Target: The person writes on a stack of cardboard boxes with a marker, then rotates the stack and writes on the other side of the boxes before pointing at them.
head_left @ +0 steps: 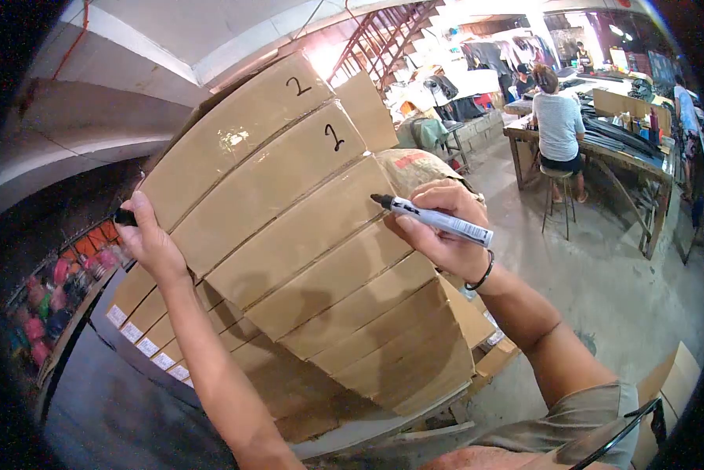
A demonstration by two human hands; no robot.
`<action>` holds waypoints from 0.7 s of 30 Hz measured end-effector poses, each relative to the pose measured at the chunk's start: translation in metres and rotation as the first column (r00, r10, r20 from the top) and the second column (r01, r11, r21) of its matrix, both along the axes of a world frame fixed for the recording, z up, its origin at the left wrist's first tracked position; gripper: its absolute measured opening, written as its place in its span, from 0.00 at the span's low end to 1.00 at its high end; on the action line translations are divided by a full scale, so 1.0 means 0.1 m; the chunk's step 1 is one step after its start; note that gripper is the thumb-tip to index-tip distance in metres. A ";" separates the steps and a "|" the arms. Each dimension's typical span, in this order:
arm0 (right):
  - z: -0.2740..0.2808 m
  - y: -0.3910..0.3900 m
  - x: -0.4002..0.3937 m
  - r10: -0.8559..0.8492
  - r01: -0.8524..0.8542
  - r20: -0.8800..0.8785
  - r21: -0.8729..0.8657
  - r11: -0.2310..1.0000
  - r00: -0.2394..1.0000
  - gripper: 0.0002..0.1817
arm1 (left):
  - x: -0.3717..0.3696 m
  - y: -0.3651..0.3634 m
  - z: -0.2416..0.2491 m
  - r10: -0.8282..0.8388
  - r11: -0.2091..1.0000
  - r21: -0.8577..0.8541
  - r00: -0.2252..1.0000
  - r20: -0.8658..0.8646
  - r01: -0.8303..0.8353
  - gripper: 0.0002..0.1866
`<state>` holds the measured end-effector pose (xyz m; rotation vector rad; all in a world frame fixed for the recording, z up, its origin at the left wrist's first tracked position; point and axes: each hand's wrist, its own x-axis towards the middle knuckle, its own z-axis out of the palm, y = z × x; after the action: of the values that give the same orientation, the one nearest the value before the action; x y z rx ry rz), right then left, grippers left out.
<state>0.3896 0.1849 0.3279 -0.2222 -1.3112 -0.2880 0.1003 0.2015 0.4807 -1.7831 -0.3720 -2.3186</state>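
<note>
My right hand (455, 243) grips a marker pen (446, 223) with a white barrel and a bare dark tip. The tip points left, right at the upper right end of the third cardboard box (305, 235) in a leaning stack. Above it, the top box (234, 133) and the second box (269, 168) each carry a handwritten black "2" near the right end. At the stack's left edge, my left hand (154, 243) pinches a black marker cap (124, 217), its thumb against the top box.
More boxes with white labels (164, 360) lie lower left, on a dark surface. A tan sack (422, 168) sits behind the stack. Farther right, a person (557, 121) sits on a stool (557, 184) at a workbench (618, 145). Colourful bundles (54, 298) are at the far left.
</note>
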 end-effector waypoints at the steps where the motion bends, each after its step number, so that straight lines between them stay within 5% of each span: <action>1: 0.03 -0.01 -0.01 -0.033 0.033 -0.007 -0.003 0.999 0.999 0.11 | 0.00 0.00 0.00 0.001 1.000 -0.002 1.000 -0.002 -0.001 0.08; 21: 0.12 0.00 -0.02 -0.112 0.112 0.007 0.043 0.993 0.994 0.09 | -0.13 0.08 0.03 -0.050 0.999 -0.004 0.998 -0.042 0.050 0.10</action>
<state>0.3878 0.1848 0.3399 -0.2594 -1.3023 -0.4120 0.0876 0.2092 0.4834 -1.8605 -0.3283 -2.3106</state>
